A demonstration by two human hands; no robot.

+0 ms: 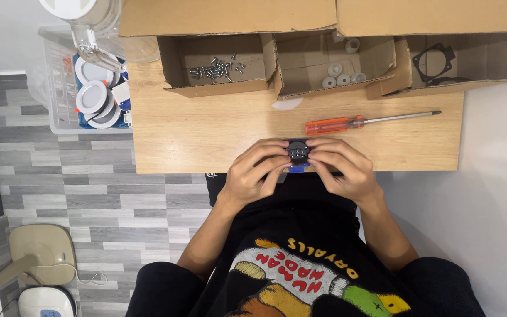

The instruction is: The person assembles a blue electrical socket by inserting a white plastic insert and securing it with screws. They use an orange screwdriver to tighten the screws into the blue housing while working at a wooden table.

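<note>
A small round black part (298,152) with a blue piece under it is held at the near edge of the wooden table (206,129). My left hand (256,173) grips its left side and my right hand (341,167) grips its right side, fingertips of both pressed on its top. An orange-handled screwdriver (347,123) lies on the table just beyond my right hand, its shaft pointing right.
Three open cardboard boxes stand at the back: one with screws (215,67), one with white rings (340,76), one with a black gasket (435,64). A clear bin (60,88) of round white fittings sits left of the table. A white disc (287,104) lies near the boxes.
</note>
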